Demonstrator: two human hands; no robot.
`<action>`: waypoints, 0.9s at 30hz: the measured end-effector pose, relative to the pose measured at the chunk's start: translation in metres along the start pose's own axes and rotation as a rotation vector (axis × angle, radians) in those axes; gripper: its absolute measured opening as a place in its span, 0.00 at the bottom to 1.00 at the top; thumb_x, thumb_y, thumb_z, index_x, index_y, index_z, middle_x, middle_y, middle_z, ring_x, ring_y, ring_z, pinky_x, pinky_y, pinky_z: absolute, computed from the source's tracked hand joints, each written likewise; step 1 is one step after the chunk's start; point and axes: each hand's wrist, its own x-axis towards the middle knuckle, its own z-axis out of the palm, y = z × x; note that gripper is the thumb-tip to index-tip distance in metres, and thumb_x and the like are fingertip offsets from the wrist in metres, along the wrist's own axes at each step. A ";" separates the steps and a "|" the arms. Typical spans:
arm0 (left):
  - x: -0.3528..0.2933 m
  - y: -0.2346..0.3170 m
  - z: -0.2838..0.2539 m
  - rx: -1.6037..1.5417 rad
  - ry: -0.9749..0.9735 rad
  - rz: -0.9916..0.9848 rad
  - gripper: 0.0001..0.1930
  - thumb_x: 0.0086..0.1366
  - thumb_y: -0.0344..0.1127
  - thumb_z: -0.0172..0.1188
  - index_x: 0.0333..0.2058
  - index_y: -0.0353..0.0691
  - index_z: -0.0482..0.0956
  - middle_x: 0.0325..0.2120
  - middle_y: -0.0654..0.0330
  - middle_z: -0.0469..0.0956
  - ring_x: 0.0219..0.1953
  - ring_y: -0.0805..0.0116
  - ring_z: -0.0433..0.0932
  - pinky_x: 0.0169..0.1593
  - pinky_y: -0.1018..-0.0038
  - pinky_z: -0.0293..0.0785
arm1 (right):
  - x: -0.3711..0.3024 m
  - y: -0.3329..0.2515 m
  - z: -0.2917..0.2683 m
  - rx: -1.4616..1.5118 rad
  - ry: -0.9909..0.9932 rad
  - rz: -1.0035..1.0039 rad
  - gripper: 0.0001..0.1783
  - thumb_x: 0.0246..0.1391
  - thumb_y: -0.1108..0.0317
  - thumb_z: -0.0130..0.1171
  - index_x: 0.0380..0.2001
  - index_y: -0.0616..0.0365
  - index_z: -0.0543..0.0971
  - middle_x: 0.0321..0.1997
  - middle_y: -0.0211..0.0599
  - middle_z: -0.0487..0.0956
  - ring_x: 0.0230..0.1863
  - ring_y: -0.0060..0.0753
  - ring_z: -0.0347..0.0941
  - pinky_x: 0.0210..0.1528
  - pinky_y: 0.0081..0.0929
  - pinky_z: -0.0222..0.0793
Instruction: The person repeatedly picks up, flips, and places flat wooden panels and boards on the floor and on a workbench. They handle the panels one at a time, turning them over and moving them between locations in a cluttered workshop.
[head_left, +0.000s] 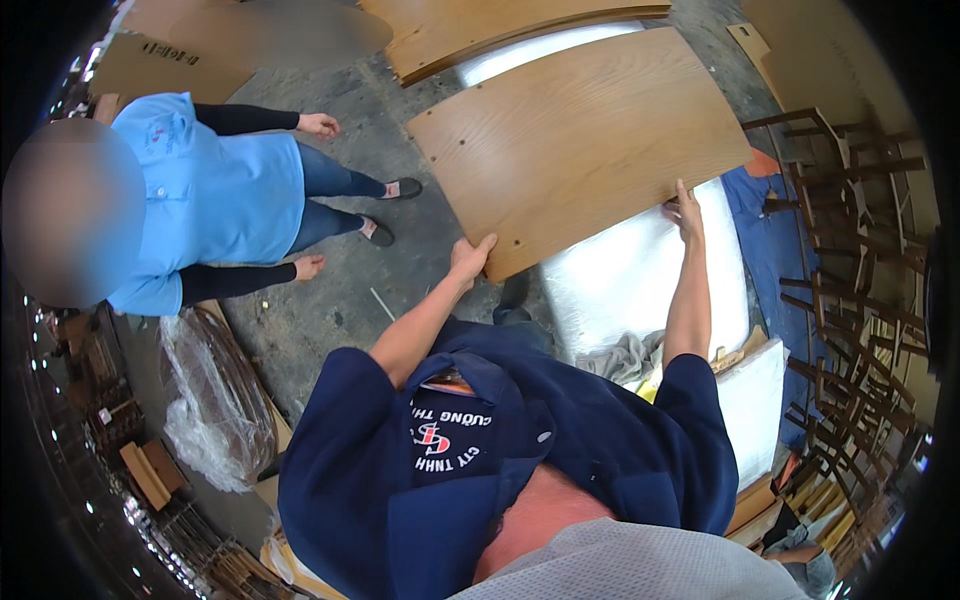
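— At the near left corner of the wooden panel (pixel 580 150), how does the left hand (pixel 470 258) sit?

— Clamped on it, with the thumb over the top face and the other fingers mostly hidden at the edge.

— And the right hand (pixel 686 213)?

— Clamped too, farther along the same near edge, toward the right end. Its thumb shows on the top face, and the rest curls below.

— Where is the panel itself?

— Out in front of the person, slanting up to the right, partly over a white-covered surface (pixel 640 270). Whether it rests on that or is held clear, I can't tell. Small dark holes run near its left end.

— What lies around it?

— More wooden boards (pixel 530 15) just beyond its far side, a crumpled grey cloth (pixel 625 360) on the near side, and wooden frames (pixel 850 250) piled at the right, beside a blue sheet (pixel 780 290).

— Anyone else?

— A co-worker in a light blue shirt (pixel 225 190) stands at the left on the grey floor (pixel 340 225), both hands apart from the panel.
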 end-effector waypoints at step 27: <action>0.065 -0.055 -0.166 0.261 -0.174 0.034 0.13 0.60 0.39 0.54 0.32 0.33 0.77 0.20 0.55 0.79 0.19 0.65 0.79 0.21 0.70 0.74 | -0.293 0.184 0.114 -1.477 0.594 0.018 0.30 0.60 0.50 0.46 0.62 0.49 0.61 0.66 0.53 0.58 0.65 0.50 0.57 0.62 0.56 0.50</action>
